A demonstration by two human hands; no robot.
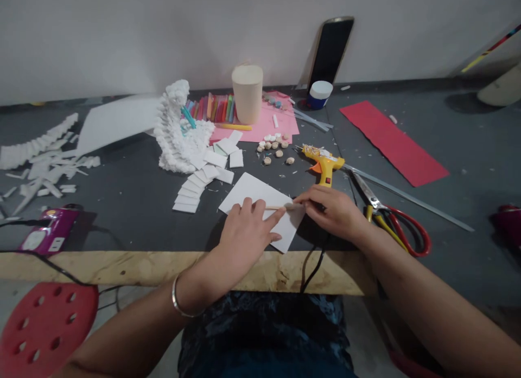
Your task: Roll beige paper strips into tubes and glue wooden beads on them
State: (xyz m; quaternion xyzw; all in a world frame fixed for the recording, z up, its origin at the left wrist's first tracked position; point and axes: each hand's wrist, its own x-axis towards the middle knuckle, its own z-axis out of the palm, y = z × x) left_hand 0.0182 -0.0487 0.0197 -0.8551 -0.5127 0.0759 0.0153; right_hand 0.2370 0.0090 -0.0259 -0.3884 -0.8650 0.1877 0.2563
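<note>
While our left hand lies open and flat on the white sheet, forefinger stretched out to touch the thin wooden stick, our right hand is closed on the stick's other end, pinching it between thumb and fingertips. The stick lies across the near part of the sheet, running from nine to three o'clock between the two hands. We judge it light and stiff but easy to snap, so a hold at the ends with one finger steadying it seems right. The sheet under it looks thin, limp and apt to slide on the dark counter, so it wants pressing down rather than lifting. At six o'clock the sheet's near corner comes close to the counter's raw wooden edge, where a black cord drops over, and we see little room that way. At twelve o'clock from the right hand, just beyond the knuckles, rests the yellow glue gun. At three o'clock the red-handled scissors and a long metal ruler lie near the wrist, crowding that side. At eleven o'clock from the left hand a fan of small white cards lies near the sheet. Open room is at nine o'clock, where the counter runs bare as far as the purple power strip.
</note>
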